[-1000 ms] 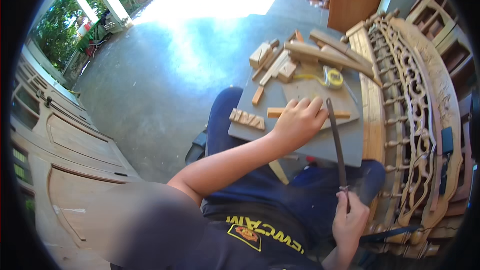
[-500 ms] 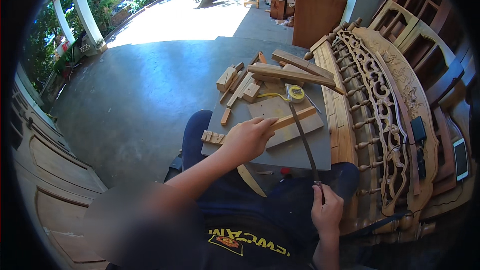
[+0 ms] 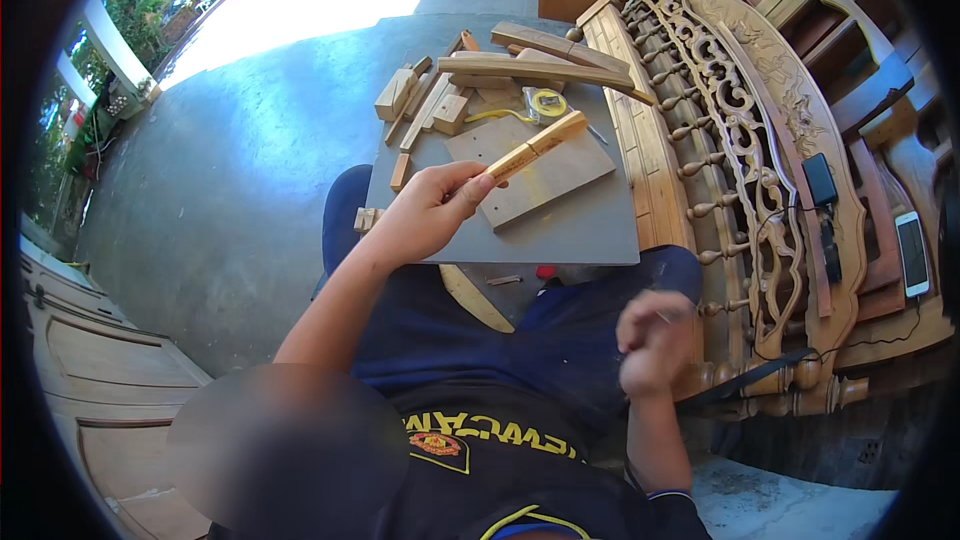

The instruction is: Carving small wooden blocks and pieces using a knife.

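My left hand [image 3: 425, 215] grips one end of a short pale wooden stick [image 3: 535, 145] and holds it tilted up over a flat wooden panel [image 3: 545, 180]. The panel lies on a grey board [image 3: 580, 225] resting across my knees. My right hand [image 3: 655, 340] is low by my right thigh, blurred, with curled fingers. The long dark file it held earlier is not visible. A yellow tape measure [image 3: 548, 103] and long wooden pieces [image 3: 540, 65] lie at the board's far end.
A carved wooden furniture piece [image 3: 740, 130] lies along my right, with a phone [image 3: 912, 252] and a small black device [image 3: 818, 178] on it. Small wood blocks [image 3: 395, 95] sit at the board's far left. Wooden door panels [image 3: 100, 380] lie at my left on the concrete floor.
My left hand picked the stick up off the panel and raised it. My right hand dropped toward my lap, and the long dark file is no longer seen in it.
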Action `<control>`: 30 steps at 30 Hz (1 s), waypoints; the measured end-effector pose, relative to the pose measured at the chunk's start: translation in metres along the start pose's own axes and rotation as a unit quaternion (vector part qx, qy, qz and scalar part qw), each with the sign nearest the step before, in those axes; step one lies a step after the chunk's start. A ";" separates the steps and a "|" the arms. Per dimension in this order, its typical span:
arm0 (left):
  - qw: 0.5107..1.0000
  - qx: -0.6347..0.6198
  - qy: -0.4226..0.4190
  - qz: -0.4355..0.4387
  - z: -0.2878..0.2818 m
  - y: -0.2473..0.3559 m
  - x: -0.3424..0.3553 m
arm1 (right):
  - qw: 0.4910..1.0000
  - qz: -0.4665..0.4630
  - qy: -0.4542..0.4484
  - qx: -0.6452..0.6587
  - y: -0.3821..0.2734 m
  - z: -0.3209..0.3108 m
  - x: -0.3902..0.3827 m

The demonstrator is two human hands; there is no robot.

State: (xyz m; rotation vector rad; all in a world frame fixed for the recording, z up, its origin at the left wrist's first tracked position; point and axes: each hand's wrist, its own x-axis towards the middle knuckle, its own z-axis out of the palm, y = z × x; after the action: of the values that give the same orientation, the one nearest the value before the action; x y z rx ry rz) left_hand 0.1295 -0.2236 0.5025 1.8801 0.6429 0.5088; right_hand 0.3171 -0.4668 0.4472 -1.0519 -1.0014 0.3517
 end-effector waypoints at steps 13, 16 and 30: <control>0.999 -0.030 -0.045 -0.001 0.002 0.001 -0.014 | 0.956 0.199 -0.100 -0.191 -0.004 0.009 -0.004; 0.998 -0.045 -0.039 -0.025 0.000 0.000 -0.014 | 0.981 0.165 -0.016 -0.103 -0.040 0.016 0.002; 0.996 0.078 -0.035 0.019 0.004 0.010 -0.021 | 0.929 0.313 -0.120 -0.158 -0.010 0.028 -0.001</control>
State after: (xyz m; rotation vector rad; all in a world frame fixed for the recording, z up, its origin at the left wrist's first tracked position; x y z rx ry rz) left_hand 0.1177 -0.2429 0.5096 2.0523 0.6167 0.4263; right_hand 0.2916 -0.4573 0.4584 -1.6510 -0.9351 0.8792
